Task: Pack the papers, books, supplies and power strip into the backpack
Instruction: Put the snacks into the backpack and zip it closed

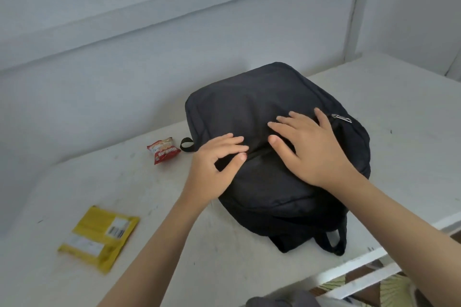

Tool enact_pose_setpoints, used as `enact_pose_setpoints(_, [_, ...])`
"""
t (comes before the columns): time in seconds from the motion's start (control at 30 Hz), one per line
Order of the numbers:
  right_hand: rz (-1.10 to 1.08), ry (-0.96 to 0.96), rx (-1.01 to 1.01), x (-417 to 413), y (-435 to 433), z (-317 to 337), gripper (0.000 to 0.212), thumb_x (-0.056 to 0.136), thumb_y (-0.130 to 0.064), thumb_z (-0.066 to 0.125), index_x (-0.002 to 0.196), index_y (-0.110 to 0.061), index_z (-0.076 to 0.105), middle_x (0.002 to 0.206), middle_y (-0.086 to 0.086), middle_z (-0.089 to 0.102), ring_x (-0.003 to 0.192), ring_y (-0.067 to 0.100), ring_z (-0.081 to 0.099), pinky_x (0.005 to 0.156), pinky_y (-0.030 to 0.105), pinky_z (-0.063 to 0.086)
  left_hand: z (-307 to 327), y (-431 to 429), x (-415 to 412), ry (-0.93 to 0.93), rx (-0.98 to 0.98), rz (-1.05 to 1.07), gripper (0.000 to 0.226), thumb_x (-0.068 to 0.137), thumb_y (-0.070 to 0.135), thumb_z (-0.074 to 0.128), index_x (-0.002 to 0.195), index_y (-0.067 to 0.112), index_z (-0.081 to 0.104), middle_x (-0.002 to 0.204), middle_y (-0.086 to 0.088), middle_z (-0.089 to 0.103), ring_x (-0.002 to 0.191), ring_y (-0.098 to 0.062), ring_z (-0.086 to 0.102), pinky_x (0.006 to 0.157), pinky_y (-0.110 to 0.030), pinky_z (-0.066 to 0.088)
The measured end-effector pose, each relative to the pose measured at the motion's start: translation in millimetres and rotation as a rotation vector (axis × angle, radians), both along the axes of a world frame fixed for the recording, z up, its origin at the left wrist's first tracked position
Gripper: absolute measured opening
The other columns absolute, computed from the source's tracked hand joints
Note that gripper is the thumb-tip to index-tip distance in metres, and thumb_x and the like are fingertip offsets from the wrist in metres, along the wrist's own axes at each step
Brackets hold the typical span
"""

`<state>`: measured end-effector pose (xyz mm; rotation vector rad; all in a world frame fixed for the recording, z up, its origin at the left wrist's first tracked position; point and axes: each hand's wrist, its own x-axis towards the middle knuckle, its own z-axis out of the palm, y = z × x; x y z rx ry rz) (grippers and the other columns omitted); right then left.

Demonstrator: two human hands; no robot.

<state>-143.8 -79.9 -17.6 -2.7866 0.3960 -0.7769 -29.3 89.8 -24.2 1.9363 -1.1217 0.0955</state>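
A black backpack lies flat on a white table, its front face up and a silver zipper pull near its right side. My left hand rests on the bag's left edge, thumb and fingers curled over the fabric along the zipper line. My right hand lies flat on the middle of the bag with fingers spread, holding nothing. No papers, books, supplies or power strip are in view; the bag's inside is hidden.
A small red snack packet lies just left of the bag by its black loop. A yellow packet lies at the front left. White walls stand behind; the table's front edge runs at lower right above a patterned floor.
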Motion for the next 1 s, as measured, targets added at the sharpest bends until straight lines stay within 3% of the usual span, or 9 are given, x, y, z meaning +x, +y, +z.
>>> enact_pose_setpoints(0.1, [-0.050,-0.056,-0.059,6,9,2,0.054,0.091,-0.046,0.028,0.107,-0.016,0.070,0.111,0.002,0.069,0.112,0.026,0.058,0.108,0.052,0.023,-9,23,-12,0.008,-0.055,0.080,0.021,0.086,0.022,0.062,0.105,0.029,0.068,0.110,0.022,0.062,0.112,0.007,0.053,0.096,-0.008,0.037])
enact_pose_setpoints(0.23, [0.010,-0.092,-0.071,26,39,16,0.039,0.088,-0.041,0.037,0.086,-0.020,0.070,0.089,-0.005,0.069,0.090,0.020,0.061,0.098,0.041,0.035,-19,63,-19,0.009,-0.124,0.277,0.018,0.086,0.021,0.060,0.100,0.027,0.069,0.099,0.026,0.062,0.100,0.006,0.058,0.085,-0.005,0.042])
enact_pose_setpoints(0.37, [0.211,-0.025,-0.041,62,86,29,0.029,0.088,-0.037,0.043,0.082,-0.017,0.063,0.077,-0.002,0.062,0.075,0.018,0.055,0.073,0.037,0.047,-36,119,-5,-0.072,-0.024,0.614,0.027,0.079,0.038,0.055,0.094,0.024,0.073,0.100,0.009,0.069,0.098,-0.008,0.061,0.087,-0.027,0.045])
enact_pose_setpoints(0.47, [0.300,0.102,-0.017,97,118,30,0.030,0.091,-0.035,0.045,0.111,-0.015,0.057,0.096,0.004,0.061,0.087,0.021,0.054,0.075,0.037,0.049,-49,157,5,0.011,0.188,1.003,0.047,0.071,0.047,0.058,0.112,0.027,0.067,0.126,-0.008,0.058,0.116,-0.031,0.051,0.093,-0.045,0.039])
enact_pose_setpoints(0.6, [0.343,0.330,0.078,153,150,15,0.047,0.094,-0.034,0.042,0.140,-0.021,0.037,0.122,0.012,0.052,0.109,0.030,0.050,0.083,0.034,0.043,-59,186,10,0.286,0.418,1.194,0.080,0.073,0.068,0.056,0.142,0.035,0.032,0.151,-0.012,0.022,0.135,-0.034,0.022,0.104,-0.051,0.021])
enact_pose_setpoints(0.77, [0.225,0.571,0.023,199,161,-21,0.051,0.095,-0.036,0.037,0.142,-0.018,0.031,0.135,0.020,0.039,0.121,0.043,0.039,0.099,0.046,0.034,-62,191,13,0.317,0.516,1.199,0.058,0.075,0.061,0.053,0.124,0.029,0.046,0.145,-0.012,0.027,0.126,-0.034,0.031,0.099,-0.045,0.025])
enact_pose_setpoints(0.87, [0.186,0.616,0.074,213,163,-35,0.059,0.092,-0.045,0.041,0.141,-0.015,0.027,0.138,0.024,0.033,0.125,0.048,0.031,0.105,0.051,0.028,-60,189,17,0.308,0.554,1.232,0.066,0.070,0.066,0.058,0.115,0.020,0.047,0.142,-0.014,0.031,0.121,-0.036,0.036,0.096,-0.045,0.029])
enact_pose_setpoints(0.93, [0.159,0.583,0.071,219,167,-38,0.069,0.089,-0.055,0.044,0.142,-0.013,0.026,0.139,0.023,0.036,0.130,0.050,0.027,0.109,0.056,0.019,-61,193,18,0.283,0.592,1.223,0.077,0.066,0.068,0.062,0.118,0.015,0.044,0.143,-0.014,0.030,0.121,-0.035,0.037,0.095,-0.045,0.031])
enact_pose_setpoints(1.0, [0.137,0.558,-0.010,222,171,-39,0.069,0.089,-0.057,0.045,0.139,-0.011,0.034,0.134,0.021,0.048,0.134,0.046,0.028,0.112,0.058,0.007,-64,198,18,0.243,0.516,1.186,0.065,0.066,0.059,0.068,0.108,0.016,0.045,0.135,-0.011,0.038,0.117,-0.033,0.041,0.092,-0.042,0.034])
